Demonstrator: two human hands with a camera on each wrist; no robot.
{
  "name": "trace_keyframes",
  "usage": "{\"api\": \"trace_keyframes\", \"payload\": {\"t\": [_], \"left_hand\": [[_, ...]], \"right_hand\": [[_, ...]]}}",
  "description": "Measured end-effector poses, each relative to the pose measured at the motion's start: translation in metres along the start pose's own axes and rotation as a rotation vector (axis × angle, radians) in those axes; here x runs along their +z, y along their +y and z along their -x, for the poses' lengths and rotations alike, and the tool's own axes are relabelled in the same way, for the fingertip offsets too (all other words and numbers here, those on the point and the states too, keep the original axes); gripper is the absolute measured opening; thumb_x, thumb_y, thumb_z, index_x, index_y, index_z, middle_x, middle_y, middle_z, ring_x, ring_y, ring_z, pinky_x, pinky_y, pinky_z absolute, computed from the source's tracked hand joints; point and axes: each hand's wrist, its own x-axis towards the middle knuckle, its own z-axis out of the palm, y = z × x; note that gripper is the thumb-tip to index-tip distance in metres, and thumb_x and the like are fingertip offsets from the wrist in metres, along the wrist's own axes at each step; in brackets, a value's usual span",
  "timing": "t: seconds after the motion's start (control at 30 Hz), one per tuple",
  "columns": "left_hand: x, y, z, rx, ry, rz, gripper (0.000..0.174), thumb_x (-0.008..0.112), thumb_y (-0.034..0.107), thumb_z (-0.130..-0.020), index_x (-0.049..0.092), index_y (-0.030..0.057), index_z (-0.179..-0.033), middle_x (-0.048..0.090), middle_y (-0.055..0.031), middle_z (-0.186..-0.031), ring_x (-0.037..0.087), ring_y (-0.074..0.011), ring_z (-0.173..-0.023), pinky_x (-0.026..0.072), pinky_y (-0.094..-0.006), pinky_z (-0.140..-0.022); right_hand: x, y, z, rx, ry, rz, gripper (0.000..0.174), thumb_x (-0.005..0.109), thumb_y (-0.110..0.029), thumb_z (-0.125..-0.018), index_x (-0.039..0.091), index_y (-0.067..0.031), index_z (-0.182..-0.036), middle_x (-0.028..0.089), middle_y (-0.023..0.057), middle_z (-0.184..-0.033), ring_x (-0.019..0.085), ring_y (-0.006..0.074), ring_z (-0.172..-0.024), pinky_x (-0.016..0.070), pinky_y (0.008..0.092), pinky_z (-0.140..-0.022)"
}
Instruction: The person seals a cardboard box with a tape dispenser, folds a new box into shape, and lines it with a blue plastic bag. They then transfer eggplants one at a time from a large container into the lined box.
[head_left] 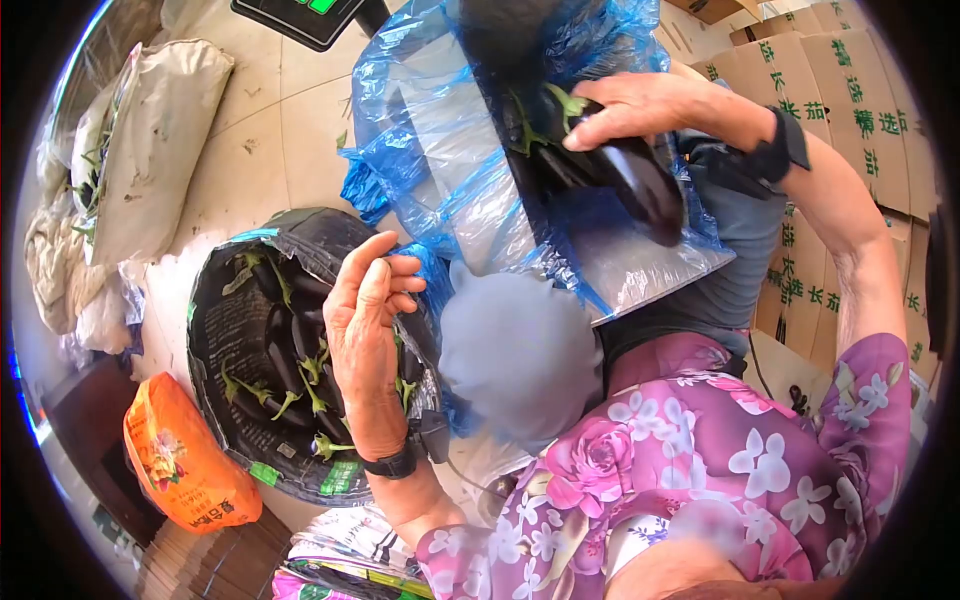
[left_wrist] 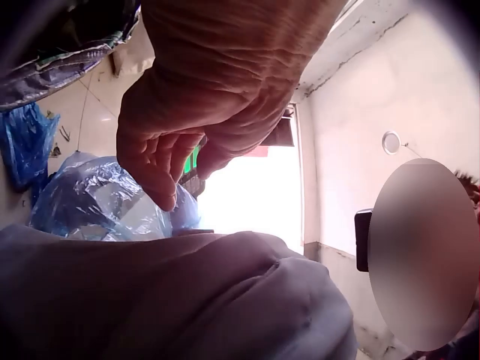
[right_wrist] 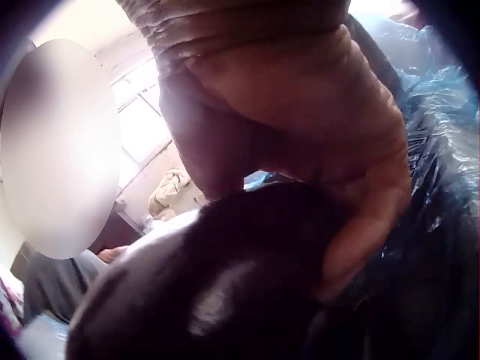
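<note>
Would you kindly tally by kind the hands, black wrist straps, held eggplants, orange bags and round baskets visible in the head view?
Hands: 2 (left hand, right hand)
Black wrist straps: 2
Held eggplant: 1
Orange bag: 1
Round basket: 1
Total: 7
The eggplants inside the basket overlap, so they are left out.

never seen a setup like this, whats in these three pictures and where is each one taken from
There's no machine, just a person working bare-handed. The widest picture is taken from the head, looking down; the other two are taken from the left and right wrists. The right hand grips a dark eggplant over blue plastic, with other eggplants lying amid it. The left hand holds nothing. Near it, a black basket holds more eggplants.
</note>
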Motion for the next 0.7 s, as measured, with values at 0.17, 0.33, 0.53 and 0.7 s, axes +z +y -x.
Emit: {"api": "trace_keyframes", "payload": {"t": [0.17,0.33,0.53,0.7], "left_hand": [[-0.004,-0.024,-0.008,-0.051,0.033,0.075,0.03,0.051,0.014,-0.101,0.057,-0.0023,-0.125,0.069,-0.0098,-0.096,0.064,-0.0124,-0.079,0.0495,-0.022,-0.067],[-0.006,-0.051,-0.004,-0.143,0.033,0.121,0.03,0.053,0.017,-0.101,0.058,0.0008,-0.125,0.068,-0.0082,-0.098,0.064,-0.0107,-0.081,0.0489,-0.0212,-0.069],[-0.003,-0.073,-0.002,-0.221,0.05,0.125,0.031,0.054,0.017,-0.1,0.057,0.0001,-0.126,0.068,-0.0081,-0.097,0.064,-0.0112,-0.081,0.0489,-0.0208,-0.068],[0.005,-0.081,-0.003,-0.253,0.045,0.115,0.032,0.055,0.017,-0.099,0.057,-0.003,-0.124,0.067,-0.0077,-0.096,0.062,-0.0099,-0.08,0.0487,-0.0205,-0.068]], "right_hand": [[0.023,0.007,-0.052,0.093,0.144,0.278,0.072,0.063,-0.05,-0.084,0.045,0.0068,-0.124,0.063,0.0293,-0.107,0.062,0.044,-0.1,0.0487,0.0472,-0.086],[0.046,0.021,-0.062,0.241,0.169,0.363,0.066,0.062,-0.042,-0.089,0.041,0.0092,-0.124,0.063,0.032,-0.108,0.06,0.0465,-0.107,0.0478,0.0494,-0.09],[0.066,0.033,-0.076,0.333,0.163,0.313,0.068,0.063,-0.036,-0.09,0.034,0.0068,-0.135,0.059,0.0311,-0.121,0.058,0.047,-0.11,0.048,0.0485,-0.09],[0.077,0.039,-0.057,0.39,0.138,-0.179,0.079,0.072,-0.041,-0.079,0.042,0.0022,-0.138,0.059,0.0205,-0.125,0.059,0.0351,-0.113,0.0483,0.0445,-0.092]]}}
